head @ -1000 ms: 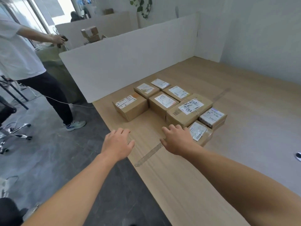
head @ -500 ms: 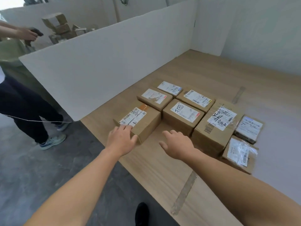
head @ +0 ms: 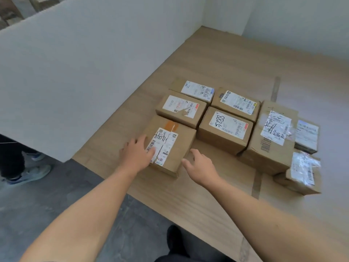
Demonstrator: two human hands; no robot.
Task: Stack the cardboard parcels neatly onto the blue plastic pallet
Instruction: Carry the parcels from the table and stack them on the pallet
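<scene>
Several brown cardboard parcels with white labels lie together on a low wooden platform (head: pixel 217 53). Nearest me is the parcel with an orange tape patch (head: pixel 181 140). My left hand (head: pixel 137 154) lies over its near left corner, fingers spread and touching its top and left side. My right hand (head: pixel 202 165) hovers at its right side with fingers relaxed, and I cannot tell whether it touches. Behind it sits the parcel marked 5288 (head: pixel 224 129), and a larger parcel (head: pixel 270 137) stands to the right. No blue pallet is in view.
A white partition wall (head: pixel 85 63) runs along the platform's left side, and white walls close the far corner. Grey floor (head: pixel 47 205) lies to the left and below. Another person's shoe (head: pixel 28 174) is at the left edge; my own foot (head: pixel 175 237) is near the platform's front edge.
I have stepped closer and both hands have reached forward. My left hand now lies on the nearest parcel, and my right hand has come up beside it.
</scene>
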